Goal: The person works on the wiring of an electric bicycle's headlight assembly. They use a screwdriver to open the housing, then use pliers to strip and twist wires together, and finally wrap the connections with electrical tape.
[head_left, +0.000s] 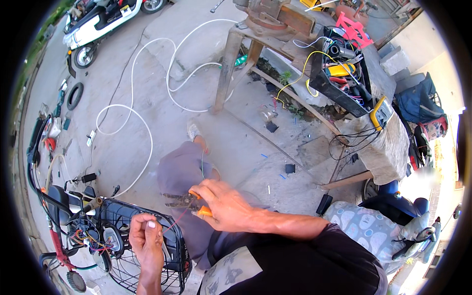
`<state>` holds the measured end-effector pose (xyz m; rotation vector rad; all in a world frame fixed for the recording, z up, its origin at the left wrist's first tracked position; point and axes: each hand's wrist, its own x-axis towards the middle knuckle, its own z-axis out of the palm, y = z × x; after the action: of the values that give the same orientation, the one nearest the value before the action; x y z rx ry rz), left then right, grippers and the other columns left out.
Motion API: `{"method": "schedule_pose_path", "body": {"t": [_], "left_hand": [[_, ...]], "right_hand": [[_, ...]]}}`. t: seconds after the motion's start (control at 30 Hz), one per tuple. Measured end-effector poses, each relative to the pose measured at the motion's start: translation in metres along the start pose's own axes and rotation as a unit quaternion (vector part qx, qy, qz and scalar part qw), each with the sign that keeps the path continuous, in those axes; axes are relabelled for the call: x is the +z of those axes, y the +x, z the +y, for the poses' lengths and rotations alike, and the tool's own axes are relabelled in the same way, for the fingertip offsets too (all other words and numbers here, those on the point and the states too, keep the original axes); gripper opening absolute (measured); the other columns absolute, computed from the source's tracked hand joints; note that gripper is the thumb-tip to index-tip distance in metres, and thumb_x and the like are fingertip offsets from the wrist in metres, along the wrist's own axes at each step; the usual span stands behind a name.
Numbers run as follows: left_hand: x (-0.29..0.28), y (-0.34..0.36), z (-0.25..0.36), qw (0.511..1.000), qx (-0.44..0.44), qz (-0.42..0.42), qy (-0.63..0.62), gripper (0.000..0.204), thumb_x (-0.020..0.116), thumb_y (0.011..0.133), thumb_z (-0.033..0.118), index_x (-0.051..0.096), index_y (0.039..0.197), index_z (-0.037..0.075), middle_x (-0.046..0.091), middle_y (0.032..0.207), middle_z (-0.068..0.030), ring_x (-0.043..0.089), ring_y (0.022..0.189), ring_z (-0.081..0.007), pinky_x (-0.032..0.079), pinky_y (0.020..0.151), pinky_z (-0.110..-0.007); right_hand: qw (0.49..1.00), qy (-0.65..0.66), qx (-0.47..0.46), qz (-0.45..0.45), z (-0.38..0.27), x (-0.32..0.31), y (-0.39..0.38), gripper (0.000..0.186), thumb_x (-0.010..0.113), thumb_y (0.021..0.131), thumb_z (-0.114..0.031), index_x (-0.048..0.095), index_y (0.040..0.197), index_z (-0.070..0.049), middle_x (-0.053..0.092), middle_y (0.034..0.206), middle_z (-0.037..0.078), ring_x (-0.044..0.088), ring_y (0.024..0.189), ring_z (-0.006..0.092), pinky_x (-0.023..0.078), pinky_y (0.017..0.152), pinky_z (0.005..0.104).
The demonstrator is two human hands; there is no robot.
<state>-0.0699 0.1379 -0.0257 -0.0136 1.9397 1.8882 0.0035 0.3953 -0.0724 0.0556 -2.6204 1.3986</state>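
Note:
My right hand (226, 206) is closed around the orange handles of a pair of wire strippers (179, 200), whose dark metal jaws point left. A thin red wire (176, 222) runs from the jaws down to my left hand (146, 241). The left fingers are pinched together on that wire. Whether the jaws bite into the wire is too small to tell. Just below my left hand stands a black wire basket (183, 246) on the front of a bike. Beside it, coloured wires (88, 241) hang exposed at the handlebar.
A metal workbench with a vise (275, 19) stands ahead. On its right are a black toolbox (339, 96) full of tools and a yellow multimeter (381, 113). A white cable (147, 118) loops over the concrete. A white scooter (96, 29) is parked far left; a covered scooter (364, 228) stands right.

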Motion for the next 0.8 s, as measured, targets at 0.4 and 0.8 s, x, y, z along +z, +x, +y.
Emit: {"method": "schedule_pose_path", "body": {"t": [0.4,0.8], "left_hand": [[-0.005,0.007,-0.001,1.0,-0.014,0.001,-0.001,0.009,0.061,0.117,0.015,0.063,0.121,0.007,0.049,0.079,0.0041,0.04,0.068,-0.0046,0.029,0.059,-0.023],[0.0,0.004,0.002,0.996,-0.046,-0.012,-0.072,0.01,0.058,0.119,0.014,0.06,0.122,0.004,0.055,0.078,0.0006,0.043,0.066,-0.0054,0.03,0.058,-0.022]], "right_hand": [[0.992,-0.114,0.0,-0.048,-0.013,0.01,0.014,0.069,0.091,0.08,-0.012,0.061,0.141,-0.001,0.062,0.123,0.017,0.064,0.115,0.0403,0.051,0.098,0.0519],[0.99,-0.111,-0.076,-0.051,-0.034,0.021,0.023,0.073,0.092,0.073,-0.007,0.061,0.138,-0.002,0.062,0.118,0.014,0.065,0.108,0.0372,0.052,0.092,0.0508]]}}
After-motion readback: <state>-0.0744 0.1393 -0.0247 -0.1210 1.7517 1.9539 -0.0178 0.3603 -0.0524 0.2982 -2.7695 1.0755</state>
